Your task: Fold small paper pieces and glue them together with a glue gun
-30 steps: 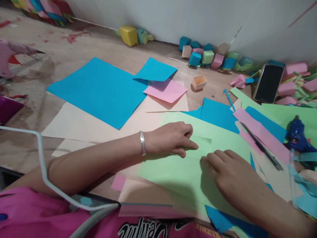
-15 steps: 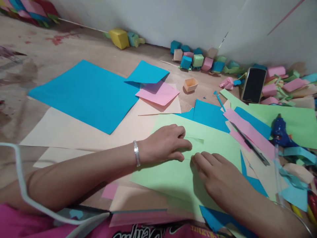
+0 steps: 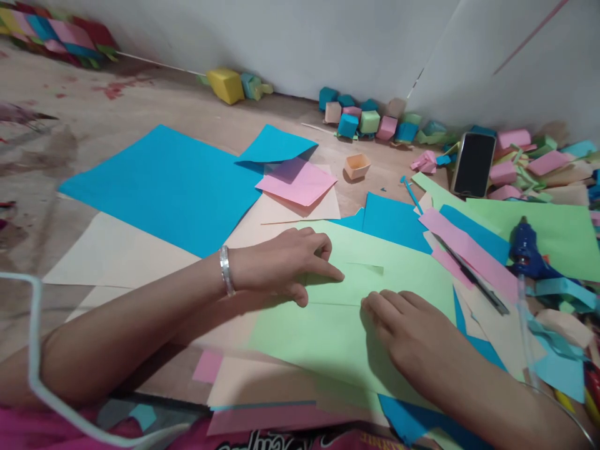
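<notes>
A small light green paper piece (image 3: 359, 287) lies on a larger light green sheet (image 3: 300, 337), its top right edge slightly lifted. My left hand (image 3: 293, 259), with a silver bracelet at the wrist, hovers over the left part of this piece. Its index finger and thumb are spread apart, and the other fingers curl. At the piece's lower edge, my right hand (image 3: 407, 331) has its fingers closed together with the tips on the paper. The thumb is partly hidden beneath the fingers.
A large blue sheet (image 3: 164, 187) and a pink paper (image 3: 300, 181) lie behind on the left. To the right are a black cutter knife (image 3: 471, 275), a blue glue gun (image 3: 525, 250) and a phone (image 3: 474, 164). Several paper cubes (image 3: 348, 125) line the wall. A white cable (image 3: 35, 350) hangs at left.
My left hand has moved left, away from my right hand, its thumb and index finger spreading wider. My right hand stays in place. The view has shifted slightly.
</notes>
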`<state>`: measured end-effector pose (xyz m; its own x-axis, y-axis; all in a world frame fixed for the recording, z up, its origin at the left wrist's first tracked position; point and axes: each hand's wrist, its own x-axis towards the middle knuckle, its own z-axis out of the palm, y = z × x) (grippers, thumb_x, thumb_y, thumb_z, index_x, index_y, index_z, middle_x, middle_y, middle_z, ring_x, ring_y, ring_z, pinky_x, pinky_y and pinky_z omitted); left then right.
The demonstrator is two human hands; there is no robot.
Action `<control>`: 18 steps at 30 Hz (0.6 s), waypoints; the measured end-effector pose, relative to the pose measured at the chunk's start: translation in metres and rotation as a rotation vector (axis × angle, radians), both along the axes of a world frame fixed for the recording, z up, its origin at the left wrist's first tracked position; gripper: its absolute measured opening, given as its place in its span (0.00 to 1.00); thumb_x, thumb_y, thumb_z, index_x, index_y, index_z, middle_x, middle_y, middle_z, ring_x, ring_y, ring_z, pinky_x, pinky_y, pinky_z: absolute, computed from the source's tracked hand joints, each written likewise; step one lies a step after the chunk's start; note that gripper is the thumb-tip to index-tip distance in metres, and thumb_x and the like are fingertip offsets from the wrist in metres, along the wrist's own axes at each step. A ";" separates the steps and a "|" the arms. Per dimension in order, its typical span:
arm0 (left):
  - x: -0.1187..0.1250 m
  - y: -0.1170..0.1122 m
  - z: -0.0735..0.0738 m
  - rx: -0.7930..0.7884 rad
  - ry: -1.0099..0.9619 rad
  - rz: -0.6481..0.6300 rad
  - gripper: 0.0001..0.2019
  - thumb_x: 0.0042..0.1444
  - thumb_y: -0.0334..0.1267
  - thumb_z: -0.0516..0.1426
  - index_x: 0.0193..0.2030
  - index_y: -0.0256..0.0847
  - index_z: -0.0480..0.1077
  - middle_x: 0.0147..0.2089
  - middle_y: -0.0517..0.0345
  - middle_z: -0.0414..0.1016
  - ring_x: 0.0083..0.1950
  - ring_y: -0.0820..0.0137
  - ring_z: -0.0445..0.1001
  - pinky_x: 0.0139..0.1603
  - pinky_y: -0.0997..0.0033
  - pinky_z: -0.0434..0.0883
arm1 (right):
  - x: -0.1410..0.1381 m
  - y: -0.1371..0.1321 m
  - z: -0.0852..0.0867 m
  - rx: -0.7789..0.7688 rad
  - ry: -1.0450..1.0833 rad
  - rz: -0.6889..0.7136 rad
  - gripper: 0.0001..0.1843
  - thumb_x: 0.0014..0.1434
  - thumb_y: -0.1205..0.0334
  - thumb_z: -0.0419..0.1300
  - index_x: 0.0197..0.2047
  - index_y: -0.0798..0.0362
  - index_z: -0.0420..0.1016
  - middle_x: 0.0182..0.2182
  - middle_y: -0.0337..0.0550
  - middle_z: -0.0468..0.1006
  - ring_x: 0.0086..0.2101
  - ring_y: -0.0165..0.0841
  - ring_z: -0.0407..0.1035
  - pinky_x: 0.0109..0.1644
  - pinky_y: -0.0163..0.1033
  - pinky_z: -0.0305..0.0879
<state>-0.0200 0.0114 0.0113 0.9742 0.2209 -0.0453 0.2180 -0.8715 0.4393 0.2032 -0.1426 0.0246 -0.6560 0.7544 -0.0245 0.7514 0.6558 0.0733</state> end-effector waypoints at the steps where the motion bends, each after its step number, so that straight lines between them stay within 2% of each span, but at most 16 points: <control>1: -0.001 0.001 0.001 -0.001 0.006 -0.006 0.25 0.48 0.45 0.68 0.55 0.55 0.71 0.47 0.55 0.68 0.42 0.66 0.65 0.42 0.68 0.58 | 0.000 0.000 0.000 0.000 0.000 -0.006 0.12 0.42 0.81 0.58 0.26 0.56 0.76 0.33 0.47 0.76 0.32 0.39 0.67 0.30 0.42 0.57; 9: 0.000 0.000 0.008 -0.036 -0.006 -0.018 0.24 0.47 0.43 0.68 0.53 0.54 0.73 0.45 0.56 0.69 0.41 0.66 0.66 0.41 0.68 0.59 | -0.004 -0.007 -0.008 0.029 -0.064 -0.066 0.12 0.45 0.79 0.57 0.30 0.56 0.76 0.33 0.49 0.75 0.30 0.39 0.66 0.30 0.42 0.58; 12: 0.000 0.000 0.009 -0.028 -0.001 -0.011 0.25 0.46 0.43 0.69 0.53 0.54 0.73 0.45 0.56 0.69 0.40 0.66 0.66 0.41 0.68 0.59 | 0.001 -0.004 -0.007 0.069 -0.197 -0.215 0.14 0.43 0.82 0.55 0.29 0.58 0.76 0.29 0.50 0.74 0.28 0.40 0.66 0.28 0.42 0.56; 15: 0.000 0.000 0.009 0.001 0.033 -0.022 0.27 0.45 0.43 0.70 0.54 0.54 0.72 0.46 0.55 0.68 0.41 0.65 0.66 0.40 0.68 0.59 | 0.011 0.006 -0.004 0.122 -0.302 -0.382 0.12 0.46 0.82 0.55 0.27 0.58 0.74 0.25 0.50 0.71 0.25 0.41 0.65 0.26 0.43 0.55; 18: 0.000 0.000 0.010 0.010 0.060 -0.033 0.27 0.46 0.43 0.69 0.55 0.54 0.71 0.47 0.53 0.68 0.42 0.64 0.66 0.41 0.68 0.59 | 0.016 0.018 -0.008 0.182 -0.203 -0.408 0.13 0.53 0.80 0.54 0.39 0.60 0.75 0.29 0.50 0.72 0.29 0.42 0.67 0.29 0.42 0.57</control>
